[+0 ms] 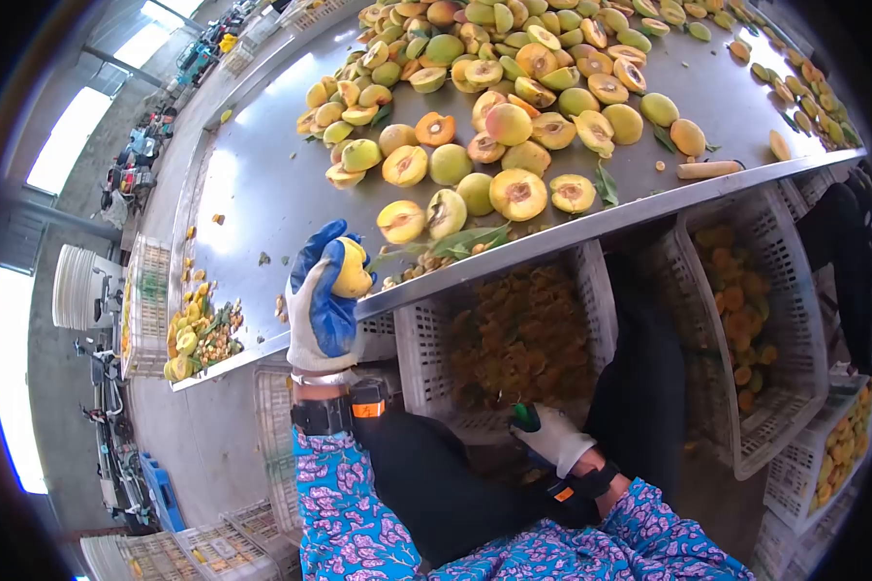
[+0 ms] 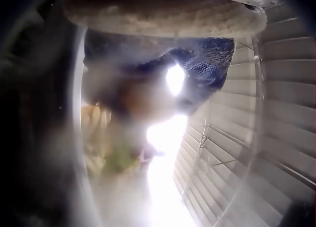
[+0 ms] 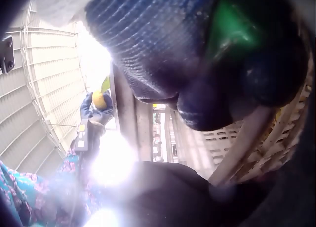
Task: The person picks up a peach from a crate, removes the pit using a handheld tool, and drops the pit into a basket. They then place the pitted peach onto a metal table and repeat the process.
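My left hand, in a white and blue coated glove, grips a yellow peach at the metal table's front edge. The right wrist view also shows this peach, raised in the fingers, with a green leaf beside it. Low over a crate, my right hand in a similar glove holds a green-handled tool. Its green handle shows between the curled fingers; the tool's working end is hidden. Halved peaches with brown centres lie among whole ones just beyond the left hand. The left wrist view is blurred and glary.
The metal table slopes across the front, its raised edge above the crates. One plastic crate of brownish pieces stands below; another crate with orange fruit is at right. A wooden handle lies near the edge. Pits and scraps gather at left.
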`<state>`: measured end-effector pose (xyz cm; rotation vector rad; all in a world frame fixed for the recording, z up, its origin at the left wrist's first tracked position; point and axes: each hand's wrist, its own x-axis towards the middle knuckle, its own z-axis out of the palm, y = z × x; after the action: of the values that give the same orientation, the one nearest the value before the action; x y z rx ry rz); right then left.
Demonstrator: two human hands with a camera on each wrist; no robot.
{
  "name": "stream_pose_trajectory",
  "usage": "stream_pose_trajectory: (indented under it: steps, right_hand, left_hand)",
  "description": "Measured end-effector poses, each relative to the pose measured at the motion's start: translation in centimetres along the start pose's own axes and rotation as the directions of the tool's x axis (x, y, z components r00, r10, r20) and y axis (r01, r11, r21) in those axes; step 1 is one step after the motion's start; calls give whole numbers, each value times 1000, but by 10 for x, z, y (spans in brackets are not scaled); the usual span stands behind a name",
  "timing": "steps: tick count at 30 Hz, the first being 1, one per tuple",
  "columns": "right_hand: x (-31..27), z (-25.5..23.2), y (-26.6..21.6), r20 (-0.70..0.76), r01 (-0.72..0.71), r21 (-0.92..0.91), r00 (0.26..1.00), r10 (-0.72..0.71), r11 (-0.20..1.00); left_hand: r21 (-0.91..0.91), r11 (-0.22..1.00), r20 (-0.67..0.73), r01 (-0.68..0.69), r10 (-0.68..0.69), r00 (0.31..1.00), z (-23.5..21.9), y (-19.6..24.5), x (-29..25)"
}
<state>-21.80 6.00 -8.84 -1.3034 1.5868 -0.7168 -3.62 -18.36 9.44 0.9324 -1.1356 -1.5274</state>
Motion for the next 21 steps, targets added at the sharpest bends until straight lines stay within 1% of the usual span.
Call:
stream_pose_trajectory:
  steps: [1,2,3,4,5,6,7,9,10,11,12,13,15,16,18,19,20,21]
  right_hand:
    - [1,-2,-14,40,-108,180,994,103,978]
    - [3,-10,-27,100,-225,344,974,203,912]
    - [5,-21,-45,172,-345,487,938,300,802]
    - [6,-29,-69,150,-291,544,957,249,787]
    - [7,-36,-96,117,-234,598,972,205,767]
    - [6,-41,-120,52,-125,566,992,116,815]
    - [7,-40,-141,-9,-11,526,1000,18,850]
    - [6,-25,-168,-165,213,500,975,-150,839]
    - [7,-13,-173,-233,281,469,954,-189,838]
    - [8,-3,-176,-297,350,429,925,-236,833]
    - [7,0,-180,-286,352,377,924,-254,857]
    - [6,8,-178,-318,383,346,907,-276,857]
    - [2,10,-177,-318,415,192,884,-344,889]
    - [3,10,-175,-324,455,68,852,-412,888]
    - [6,9,-163,-300,499,-161,797,-524,851]
    - [5,6,-162,-266,501,-186,802,-534,845]
    - [5,5,-161,-228,506,-207,807,-545,837]
    - [4,6,-160,-188,514,-220,812,-553,829]
  left_hand:
    - [-214,976,-28,41,-48,998,4,4,-16]
    - [-363,930,12,55,-55,998,3,6,-32]
    - [-504,860,60,81,-58,996,4,2,-48]
    - [-359,931,34,-59,76,997,0,-15,-60]
    - [-193,959,7,-206,211,977,-4,-32,-72]
    - [-28,940,-19,-340,340,940,-8,-49,-84]
    - [390,736,90,-554,568,818,1,-59,-94]
    - [321,861,-21,-395,424,906,12,-50,-109]
    - [274,909,-75,-313,345,936,17,-45,-117]
    - [-432,902,-99,10,-58,993,15,-50,-119]
    - [-528,846,56,70,-48,997,12,-51,-124]
    - [-502,856,159,126,-52,986,11,-51,-126]
    - [-506,829,93,239,-224,970,10,-49,-135]
    - [-488,852,-17,191,-228,973,23,-43,-145]
    - [-467,856,40,222,-230,972,16,-48,-153]
    - [-456,859,65,231,-227,972,12,-52,-155]
    - [-511,793,146,333,-301,942,-4,-65,-152]
    - [-514,805,114,295,-277,954,-6,-65,-154]
